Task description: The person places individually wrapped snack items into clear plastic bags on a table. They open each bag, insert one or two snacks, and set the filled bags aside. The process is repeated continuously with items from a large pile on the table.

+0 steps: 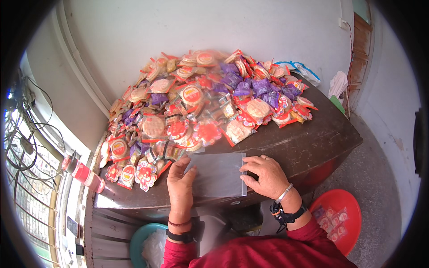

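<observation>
A flat, clear plastic bag (218, 176) lies on the near part of a dark brown wooden table (301, 140). My left hand (181, 179) is at the bag's left end, with its thumb and fingers apart. At the opposite end, the fingertips of my right hand (264, 176) rest on the bag's whitish edge strip, thumb spread from the fingers. Behind the bag rises a large heap of wrapped snacks, with round crackers in clear red-edged packets (153, 126), purple packets (261, 86) and red flower-shaped packets (145, 176). Part of the heap looks blurred.
A pink bottle (87, 177) stands at the table's left edge beside a barred window with tangled cables (25, 140). Below right, a red plastic basin (352, 217) holds several filled packets. A teal basin (135, 243) with clear plastic sits below left. A white wall (207, 26) backs the table.
</observation>
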`<control>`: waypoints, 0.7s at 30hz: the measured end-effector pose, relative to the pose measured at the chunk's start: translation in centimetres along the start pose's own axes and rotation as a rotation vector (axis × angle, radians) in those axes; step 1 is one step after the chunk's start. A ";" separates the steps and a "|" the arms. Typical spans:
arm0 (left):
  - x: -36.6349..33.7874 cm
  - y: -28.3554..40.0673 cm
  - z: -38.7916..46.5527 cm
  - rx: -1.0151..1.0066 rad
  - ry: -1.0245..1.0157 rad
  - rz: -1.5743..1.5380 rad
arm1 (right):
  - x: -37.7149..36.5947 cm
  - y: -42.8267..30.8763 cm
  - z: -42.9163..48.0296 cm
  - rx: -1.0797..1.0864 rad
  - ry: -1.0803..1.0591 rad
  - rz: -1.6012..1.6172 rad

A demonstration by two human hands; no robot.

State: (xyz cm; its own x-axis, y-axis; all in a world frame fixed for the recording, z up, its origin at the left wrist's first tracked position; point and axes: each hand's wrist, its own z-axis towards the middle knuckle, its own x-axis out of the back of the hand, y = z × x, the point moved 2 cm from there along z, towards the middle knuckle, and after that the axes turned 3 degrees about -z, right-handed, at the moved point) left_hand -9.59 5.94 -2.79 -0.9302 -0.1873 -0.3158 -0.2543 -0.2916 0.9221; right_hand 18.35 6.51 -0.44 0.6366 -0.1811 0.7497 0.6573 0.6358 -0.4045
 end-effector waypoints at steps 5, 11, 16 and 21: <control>0.3 0.8 0.1 0.055 0.034 -0.112 | 0.0 0.0 0.1 0.052 0.046 -0.006; 0.9 1.1 0.1 0.166 0.041 -0.239 | -0.2 0.1 0.0 0.044 0.060 -0.003; 1.0 0.9 0.3 0.191 0.022 -0.227 | -0.3 0.1 -0.1 0.032 0.047 -0.013; 1.0 0.8 0.2 0.180 0.020 -0.239 | -0.3 0.1 0.0 0.029 0.046 -0.020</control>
State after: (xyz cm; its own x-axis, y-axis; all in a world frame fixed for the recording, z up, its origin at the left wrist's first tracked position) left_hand -10.79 5.73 -2.27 -0.8333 -0.1519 -0.5316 -0.5102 -0.1591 0.8452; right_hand 18.25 6.59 -0.71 0.6417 -0.2278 0.7323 0.6586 0.6529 -0.3740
